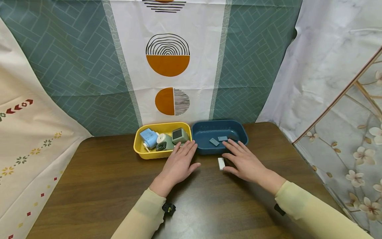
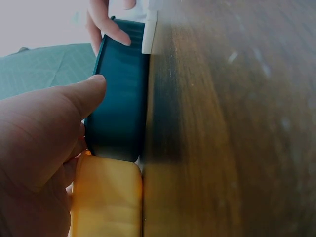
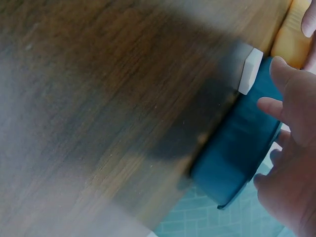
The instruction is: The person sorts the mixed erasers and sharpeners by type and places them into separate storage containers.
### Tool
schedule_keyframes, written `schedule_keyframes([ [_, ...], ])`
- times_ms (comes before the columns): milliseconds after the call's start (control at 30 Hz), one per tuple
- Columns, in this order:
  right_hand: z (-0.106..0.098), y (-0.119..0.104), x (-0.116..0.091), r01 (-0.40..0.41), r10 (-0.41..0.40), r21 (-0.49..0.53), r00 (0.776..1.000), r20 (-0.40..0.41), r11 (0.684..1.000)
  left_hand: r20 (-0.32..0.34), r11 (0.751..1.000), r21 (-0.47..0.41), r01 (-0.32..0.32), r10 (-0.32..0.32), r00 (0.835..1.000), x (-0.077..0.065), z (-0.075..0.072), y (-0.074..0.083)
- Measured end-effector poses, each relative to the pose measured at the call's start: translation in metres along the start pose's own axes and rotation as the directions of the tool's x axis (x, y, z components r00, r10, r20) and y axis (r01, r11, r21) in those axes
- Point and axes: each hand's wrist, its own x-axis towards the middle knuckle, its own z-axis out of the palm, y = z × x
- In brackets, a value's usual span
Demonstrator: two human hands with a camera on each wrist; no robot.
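My left hand (image 1: 180,162) is held with straight fingers over the front right corner of a yellow bin (image 1: 155,155), holding nothing. Spread fingers of my right hand (image 1: 244,162) reach over the front rim of a dark blue bin (image 1: 206,150). A small white block (image 1: 221,164) lies on the table beside the right thumb and index finger; in the right wrist view the white block (image 3: 251,71) appears apart from that hand. Inside the blue bin are two small blue-grey blocks, one grey-blue block (image 1: 214,142) left of the other block (image 1: 222,138).
The yellow bin holds a light blue object (image 1: 149,137), a green-and-white roll-shaped item (image 1: 165,141), a dark green piece (image 1: 161,146) and a grey-green box (image 1: 180,135). Both bins stand side by side at the back of the wooden table (image 1: 113,186), before a patterned curtain (image 1: 247,66).
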Motion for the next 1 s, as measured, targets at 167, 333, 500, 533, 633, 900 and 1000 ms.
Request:
schedule_keyframes([
  [167,0.0026,0.0015,0.0019,-0.003,0.004,-0.005,1.0,0.013,1.0,0.033,0.999,0.018,0.028,-0.029,0.999,0.0002,-0.0082,0.0063],
  [333,0.0033,0.0008,0.0039,0.003,-0.003,-0.012,1.0,0.009,1.0,0.062,0.998,0.033,0.046,-0.048,0.997,0.0014,-0.0082,0.006],
  [500,0.005,0.0016,0.0057,-0.001,0.002,-0.013,1.0,0.022,1.0,0.057,0.998,0.037,0.042,-0.044,0.997,0.0017,-0.008,0.0058],
  [533,0.0055,0.0018,0.006,-0.001,0.001,-0.015,1.0,0.024,1.0,0.053,0.999,0.035,0.04,-0.042,0.998,0.0015,-0.0083,0.0059],
  [633,0.0064,0.0018,0.0066,0.007,-0.007,-0.015,1.0,0.01,1.0,0.054,0.999,0.032,0.04,-0.042,0.998,0.0014,-0.0089,0.006],
  [900,0.0085,0.0004,0.0077,0.03,-0.031,-0.026,0.999,-0.026,0.999,0.043,0.999,0.033,0.031,-0.032,0.999,0.0011,-0.0089,0.0059],
  [1000,0.0081,-0.0003,0.0085,0.024,-0.025,-0.034,1.0,-0.015,0.999,0.044,0.999,0.031,0.031,-0.033,0.999,0.0008,-0.009,0.0061],
])
